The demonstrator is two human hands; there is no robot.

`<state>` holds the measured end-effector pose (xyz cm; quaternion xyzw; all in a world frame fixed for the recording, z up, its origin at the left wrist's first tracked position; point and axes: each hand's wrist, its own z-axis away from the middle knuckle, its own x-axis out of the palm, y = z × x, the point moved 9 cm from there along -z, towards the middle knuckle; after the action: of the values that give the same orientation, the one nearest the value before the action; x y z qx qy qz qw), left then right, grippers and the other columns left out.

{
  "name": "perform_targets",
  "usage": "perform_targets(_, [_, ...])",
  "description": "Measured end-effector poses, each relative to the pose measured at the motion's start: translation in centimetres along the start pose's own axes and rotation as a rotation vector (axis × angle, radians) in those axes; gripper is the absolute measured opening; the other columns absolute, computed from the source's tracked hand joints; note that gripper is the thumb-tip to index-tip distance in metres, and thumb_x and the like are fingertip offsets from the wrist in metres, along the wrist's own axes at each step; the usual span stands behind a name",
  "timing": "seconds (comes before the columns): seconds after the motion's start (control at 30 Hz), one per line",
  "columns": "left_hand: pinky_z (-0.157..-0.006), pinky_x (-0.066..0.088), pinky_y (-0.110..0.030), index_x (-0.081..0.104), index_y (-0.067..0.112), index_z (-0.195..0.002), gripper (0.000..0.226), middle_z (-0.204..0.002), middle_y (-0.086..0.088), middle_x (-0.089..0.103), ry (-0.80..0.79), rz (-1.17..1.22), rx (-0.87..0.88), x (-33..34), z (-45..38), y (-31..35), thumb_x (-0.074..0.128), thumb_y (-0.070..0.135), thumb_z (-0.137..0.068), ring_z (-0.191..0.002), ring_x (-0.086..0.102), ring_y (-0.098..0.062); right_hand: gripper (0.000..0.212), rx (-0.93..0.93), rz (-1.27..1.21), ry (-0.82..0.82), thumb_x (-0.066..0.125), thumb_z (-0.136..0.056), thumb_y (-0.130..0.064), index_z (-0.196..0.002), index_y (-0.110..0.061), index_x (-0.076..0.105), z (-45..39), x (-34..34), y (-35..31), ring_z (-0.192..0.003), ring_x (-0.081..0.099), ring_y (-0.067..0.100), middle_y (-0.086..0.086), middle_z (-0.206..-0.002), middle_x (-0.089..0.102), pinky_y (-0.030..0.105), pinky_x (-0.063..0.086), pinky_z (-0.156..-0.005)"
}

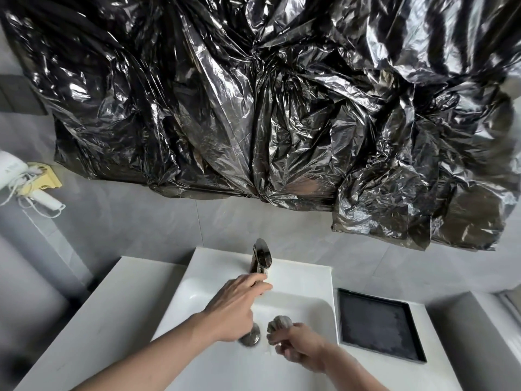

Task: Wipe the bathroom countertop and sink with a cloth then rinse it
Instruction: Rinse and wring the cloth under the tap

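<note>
A white rectangular sink (304, 277) is set in a white countertop (118, 311). A chrome faucet (262, 256) stands at the sink's back rim. My left hand (236, 303) reaches over the basin, fingers stretched to the faucet's spout end and touching it. My right hand (298, 345) is fisted around a bunched grey cloth (279, 324) that sticks out above the fist, held over the basin near the metal drain (251, 338). I cannot tell whether water is running.
A black square tray (380, 325) lies on the countertop right of the sink. Crinkled black plastic sheeting (267, 108) covers the wall above. A white hair dryer (17, 176) with its cord hangs on the left wall. Grey tiled walls close in both sides.
</note>
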<state>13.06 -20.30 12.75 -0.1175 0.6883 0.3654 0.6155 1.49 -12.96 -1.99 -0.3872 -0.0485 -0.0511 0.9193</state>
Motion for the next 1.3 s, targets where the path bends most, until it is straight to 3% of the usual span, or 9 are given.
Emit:
perform_targets(0.27, [-0.122,0.014,-0.026,0.001,0.041,-0.156,0.085,-0.163,0.023,-0.006,-0.077,-0.105,0.241,2.8,3.9,5.2,0.048,0.018,-0.089,-0.149,0.011,-0.005,0.017,0.042,0.19,-0.312,0.073,-0.08,-0.018,-0.079,-0.025,0.057,7.5,2.5,-3.7,-0.052,0.031,0.004,-0.008,-0.071,0.051,0.012,0.019,-0.039])
perform_targets(0.37, [-0.114,0.03,-0.026,0.012,0.037,-0.154,0.084,-0.153,0.017,0.024,-0.031,-0.194,0.229,2.2,3.2,5.4,0.056,0.023,-0.084,-0.134,0.036,-0.008,0.021,-0.029,0.222,-0.391,0.069,-0.082,-0.008,-0.076,-0.024,0.056,8.8,4.6,-6.0,-0.048,0.028,0.002,-0.004,-0.072,0.037,0.012,0.018,-0.04])
perform_targets(0.47, [-0.084,0.051,-0.031,0.042,0.028,-0.127,0.055,-0.115,0.011,0.046,0.099,-0.303,0.211,0.0,2.2,5.5,0.067,0.026,-0.078,-0.102,0.057,-0.015,0.029,-0.048,0.287,-0.39,0.062,-0.084,-0.002,-0.069,-0.024,0.053,9.4,6.0,-7.2,-0.046,0.022,0.003,-0.005,-0.067,0.03,0.015,0.015,-0.04])
perform_targets(0.67, [-0.069,0.041,-0.039,0.049,0.013,-0.117,0.028,-0.106,-0.01,0.07,-0.026,-0.54,0.002,-2.2,0.4,6.5,0.058,0.012,-0.091,-0.1,0.067,-0.037,0.025,-0.111,0.693,0.036,0.059,-0.077,0.002,-0.063,-0.016,0.049,8.3,5.0,-8.8,-0.046,0.03,0.015,0.004,-0.054,0.039,0.025,0.023,-0.045])
perform_targets(0.73, [-0.069,0.042,-0.037,0.058,0.012,-0.116,0.027,-0.108,-0.011,0.071,-0.074,-0.593,-0.065,-2.2,-0.2,6.5,0.055,0.005,-0.09,-0.101,0.069,-0.036,0.011,-0.207,0.95,0.185,0.053,-0.082,-0.001,-0.083,-0.006,0.062,8.3,4.9,-10.3,-0.048,0.043,0.022,0.014,-0.067,0.054,0.027,0.032,-0.048])
perform_targets(0.83, [-0.072,0.051,-0.036,0.068,0.014,-0.105,0.027,-0.107,-0.009,0.073,-0.115,-0.6,-0.134,-1.9,-0.9,6.0,0.056,0.002,-0.084,-0.098,0.07,-0.033,0.029,-0.326,1.245,0.37,0.045,-0.092,-0.008,-0.108,-0.005,0.068,8.6,4.8,-11.8,-0.082,0.061,0.034,0.016,-0.107,0.072,0.031,0.041,-0.067])
perform_targets(0.97, [-0.074,0.053,-0.036,0.068,0.015,-0.102,0.021,-0.106,-0.009,0.072,-0.149,-0.569,-0.176,-1.3,-1.5,5.6,0.062,0.01,-0.082,-0.096,0.07,-0.032,0.013,-0.406,1.337,0.477,0.047,-0.088,-0.009,-0.084,-0.019,0.055,8.6,3.7,-11.8,-0.101,0.068,0.036,0.013,-0.11,0.072,0.032,0.041,-0.07])
perform_targets(1.13, [-0.076,0.05,-0.035,0.064,0.013,-0.108,0.026,-0.112,-0.009,0.069,-0.228,-0.473,-0.262,-0.5,-2.0,4.9,0.059,0.009,-0.083,-0.103,0.068,-0.031,0.03,-0.524,1.369,0.574,0.047,-0.087,-0.005,-0.112,-0.014,0.062,8.8,2.9,-12.0,-0.099,0.066,0.04,0.013,-0.109,0.071,0.036,0.038,-0.069])
perform_targets(1.3, [-0.073,0.045,-0.031,0.062,0.014,-0.103,0.022,-0.114,-0.01,0.067,-0.294,-0.386,-0.302,-0.8,-1.8,4.8,0.057,0.007,-0.083,-0.106,0.066,-0.031,0.024,-0.604,1.29,0.568,0.048,-0.085,-0.009,-0.106,-0.016,0.059,9.0,2.9,-12.5,-0.089,0.063,0.04,0.011,-0.107,0.068,0.037,0.037,-0.067])
